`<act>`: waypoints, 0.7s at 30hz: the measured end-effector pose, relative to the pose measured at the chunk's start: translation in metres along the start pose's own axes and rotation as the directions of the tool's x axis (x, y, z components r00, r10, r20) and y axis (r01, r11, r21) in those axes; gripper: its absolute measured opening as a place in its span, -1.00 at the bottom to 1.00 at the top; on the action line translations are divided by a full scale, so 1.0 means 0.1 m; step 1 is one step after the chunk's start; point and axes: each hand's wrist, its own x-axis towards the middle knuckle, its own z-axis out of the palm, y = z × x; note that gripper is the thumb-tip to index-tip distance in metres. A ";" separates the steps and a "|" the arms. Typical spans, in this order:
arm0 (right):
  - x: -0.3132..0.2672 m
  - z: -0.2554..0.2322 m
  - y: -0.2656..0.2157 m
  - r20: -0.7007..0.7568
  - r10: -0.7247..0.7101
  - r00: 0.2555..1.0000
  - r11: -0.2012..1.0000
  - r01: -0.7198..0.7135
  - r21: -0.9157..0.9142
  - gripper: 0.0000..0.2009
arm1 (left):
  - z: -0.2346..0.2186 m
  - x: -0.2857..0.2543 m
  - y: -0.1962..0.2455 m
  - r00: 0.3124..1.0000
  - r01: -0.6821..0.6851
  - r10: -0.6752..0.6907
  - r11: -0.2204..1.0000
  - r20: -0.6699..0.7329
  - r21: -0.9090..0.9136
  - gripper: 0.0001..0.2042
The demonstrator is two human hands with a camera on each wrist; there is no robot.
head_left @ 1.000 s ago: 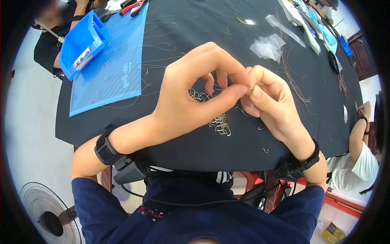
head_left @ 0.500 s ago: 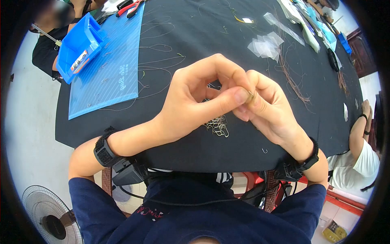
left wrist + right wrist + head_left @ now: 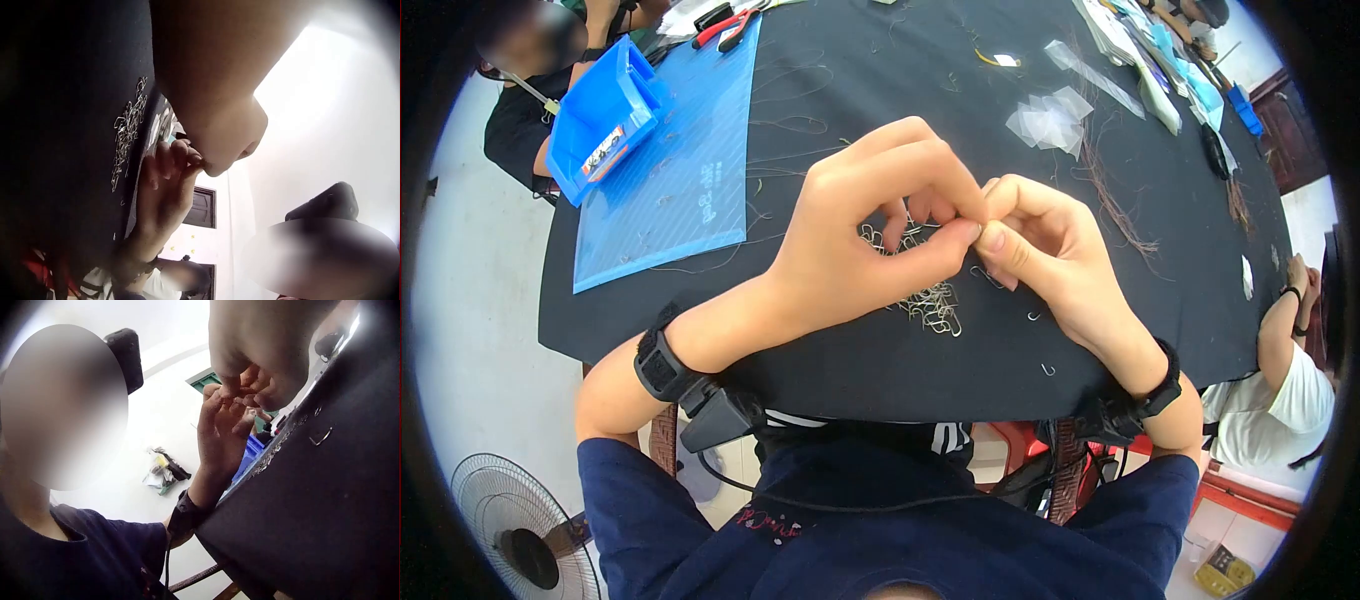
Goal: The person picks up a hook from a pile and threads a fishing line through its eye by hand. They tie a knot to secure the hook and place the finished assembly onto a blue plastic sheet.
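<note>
In the head view, my left hand point(image 3: 835, 235) and right hand point(image 3: 1060, 255) meet above the black-covered table. Thumb and forefinger of each hand pinch together, tip against tip. Between them is a tiny fish hook, almost wholly covered by the fingertips. Below my left hand lies a pile of metal fish hooks point(image 3: 935, 308), partly hidden by the fingers. Two loose hooks, one a nearer hook point(image 3: 1048, 370), lie under my right forearm. From the right wrist view, a single hook point(image 3: 322, 437) rests on the dark cloth.
A blue plastic sheet point(image 3: 670, 215) with thin lines trailing from it lies left, bearing a blue bin point(image 3: 605, 115). Red-handled pliers point(image 3: 725, 28) are behind. Clear plastic pieces point(image 3: 1050, 122) and a brown thread bundle point(image 3: 1115, 200) lie right. Other people sit around the table.
Both hands dipped nearer, then shifted back out and a little left, fingertips still together. The gold-coloured bit seen between the fingertips earlier is now mostly covered.
</note>
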 end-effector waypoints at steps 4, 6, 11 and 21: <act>-0.01 -0.02 -0.03 0.048 0.004 0.999 1.000 -0.005 0.025 -0.80 | 0.07 0.01 -0.02 0.992 0.082 -0.108 0.939 -0.063 -0.333 -0.93; -0.01 -0.02 -0.04 0.110 0.057 0.992 0.998 -0.057 -0.001 -0.79 | 0.08 0.02 -0.01 0.972 0.153 -0.223 0.847 -0.079 -0.510 -0.94; 0.02 -0.03 -0.02 0.333 0.099 0.938 0.939 0.023 -0.342 -0.89 | -0.06 0.07 0.00 0.938 0.285 -0.329 0.912 -0.111 -0.294 -0.95; 0.18 -0.41 -0.01 -0.644 -0.243 0.725 0.970 0.188 -0.155 -0.51 | 0.02 -0.02 -0.08 0.987 0.057 -0.115 0.903 0.112 0.426 -0.91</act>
